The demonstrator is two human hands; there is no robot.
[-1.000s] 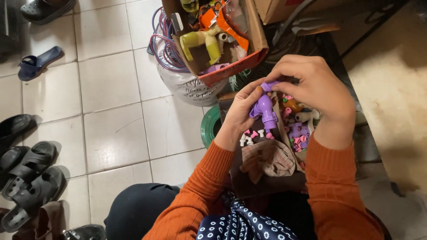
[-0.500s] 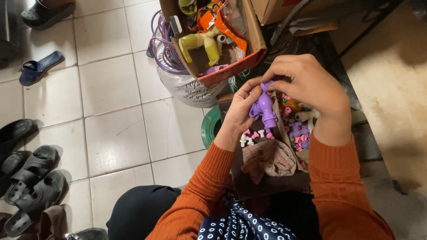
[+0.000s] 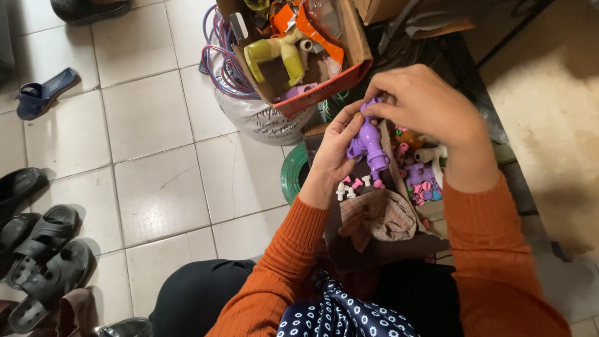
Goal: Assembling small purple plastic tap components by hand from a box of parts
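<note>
I hold a purple plastic toy piece [image 3: 368, 142] between both hands, above a dark box. My left hand [image 3: 329, 156] grips its lower body from the left. My right hand [image 3: 424, 103] pinches its top end from above, fingers curled over it. Below the piece lie several small pink, white and purple plastic parts [image 3: 419, 181] in the box, next to a crumpled checked cloth [image 3: 377, 217]. Both my sleeves are orange ribbed knit.
A cardboard box [image 3: 357, 47] with yellow-green and orange toy pieces sits on a white sack [image 3: 259, 118] with looped purple cords [image 3: 218, 56]. A green ring [image 3: 291, 175] lies on the white tiled floor. Dark sandals [image 3: 43, 249] and a blue slipper [image 3: 43, 92] are at the left.
The hands and purple piece stay nearly in place; my right fingers have shifted slightly on its top end. The view has drifted a little.
</note>
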